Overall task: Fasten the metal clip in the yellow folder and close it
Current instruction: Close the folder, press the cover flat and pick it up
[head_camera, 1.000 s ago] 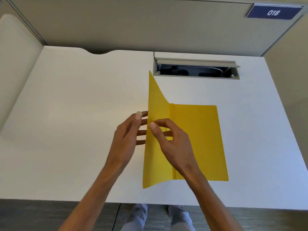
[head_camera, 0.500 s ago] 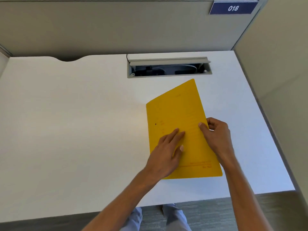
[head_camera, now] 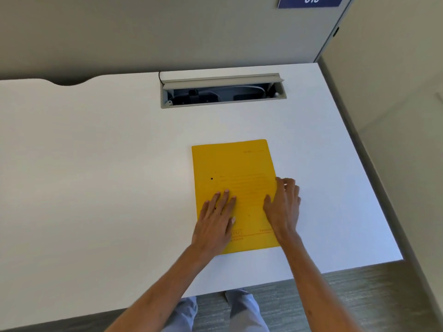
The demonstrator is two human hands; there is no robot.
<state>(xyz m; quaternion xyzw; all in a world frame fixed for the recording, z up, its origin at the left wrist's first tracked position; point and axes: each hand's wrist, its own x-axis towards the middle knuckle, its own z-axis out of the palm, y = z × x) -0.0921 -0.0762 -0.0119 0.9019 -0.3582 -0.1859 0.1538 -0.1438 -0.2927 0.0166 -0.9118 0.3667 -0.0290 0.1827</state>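
The yellow folder [head_camera: 236, 168] lies closed and flat on the white desk [head_camera: 96, 164], its printed cover facing up. The metal clip is hidden inside it. My left hand [head_camera: 215, 221] rests palm down on the cover's lower left part, fingers spread. My right hand [head_camera: 284, 204] lies over the folder's right edge, fingers slightly curled, thumb on the cover. Neither hand grips anything.
An open cable tray [head_camera: 223, 91] with wires is set into the desk behind the folder. Grey partition walls stand at the back and right, with a blue "018" sign [head_camera: 311, 1]. The desk's front edge is near my legs.
The open cover was swung over and the folder shut. It then turned from tilted to nearly square with the desk, and both hands now lie flat on it.
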